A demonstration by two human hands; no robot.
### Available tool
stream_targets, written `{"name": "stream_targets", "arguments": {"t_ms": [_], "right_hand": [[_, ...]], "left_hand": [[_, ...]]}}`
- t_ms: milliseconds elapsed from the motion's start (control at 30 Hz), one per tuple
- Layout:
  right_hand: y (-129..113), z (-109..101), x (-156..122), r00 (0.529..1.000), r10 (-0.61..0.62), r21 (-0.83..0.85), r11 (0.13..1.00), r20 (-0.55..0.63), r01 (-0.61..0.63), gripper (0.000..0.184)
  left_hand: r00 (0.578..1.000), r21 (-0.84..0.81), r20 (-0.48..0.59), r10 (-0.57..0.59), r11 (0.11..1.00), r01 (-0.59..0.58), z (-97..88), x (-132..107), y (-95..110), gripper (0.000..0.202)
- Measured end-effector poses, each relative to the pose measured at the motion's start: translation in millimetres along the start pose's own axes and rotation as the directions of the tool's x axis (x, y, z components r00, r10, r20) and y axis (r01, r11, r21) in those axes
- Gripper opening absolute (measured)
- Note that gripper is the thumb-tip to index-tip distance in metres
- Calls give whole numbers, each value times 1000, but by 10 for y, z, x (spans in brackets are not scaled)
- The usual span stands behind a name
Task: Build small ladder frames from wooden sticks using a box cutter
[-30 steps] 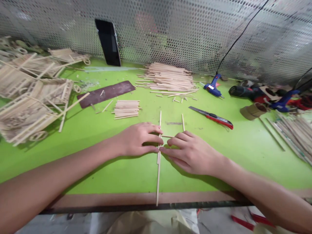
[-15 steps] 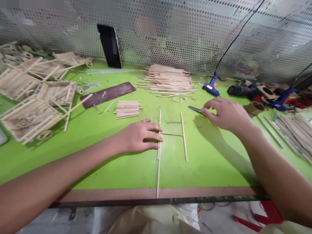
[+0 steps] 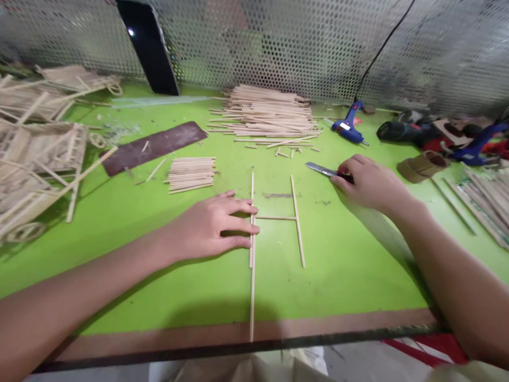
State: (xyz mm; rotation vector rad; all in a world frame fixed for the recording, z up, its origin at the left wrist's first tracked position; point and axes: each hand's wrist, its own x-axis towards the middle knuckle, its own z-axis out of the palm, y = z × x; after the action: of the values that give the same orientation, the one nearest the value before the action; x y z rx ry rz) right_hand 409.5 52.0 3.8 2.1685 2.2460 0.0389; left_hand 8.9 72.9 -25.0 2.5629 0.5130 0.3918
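My left hand lies flat on the green table, fingers stretched out and pressing on a long thin wooden stick that runs toward the table's front edge. A short cross stick joins it to a second upright stick on the right. My right hand is further right, fingers curled round the handle of a utility knife whose metal blade end pokes out to the left.
A big pile of sticks lies at the back, a small bundle and a brown strip to the left. Stick-built frames crowd the far left. A blue glue gun, tools and more sticks sit right.
My right hand left the stick frame, went right to the utility knife and closed on it. The left hand stayed on the long stick. The view shifted slightly.
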Motion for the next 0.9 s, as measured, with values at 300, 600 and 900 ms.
{"name": "stream_targets", "arguments": {"t_ms": [300,600,900], "right_hand": [[-469,-214,-375,968,-177,155,966,-180,205,29],[-1370,-254,-910,615,-773,75,611,-156,788,31],[-1357,-190,-956,547,-814,5,557,-196,831,28]], "left_hand": [[1000,1,-20,-1,1000,1,65,13,24,22],[1000,6,-3,-2,1000,2,55,1,41,27],[1000,8,9,-17,1000,17,42,-16,55,26]]}}
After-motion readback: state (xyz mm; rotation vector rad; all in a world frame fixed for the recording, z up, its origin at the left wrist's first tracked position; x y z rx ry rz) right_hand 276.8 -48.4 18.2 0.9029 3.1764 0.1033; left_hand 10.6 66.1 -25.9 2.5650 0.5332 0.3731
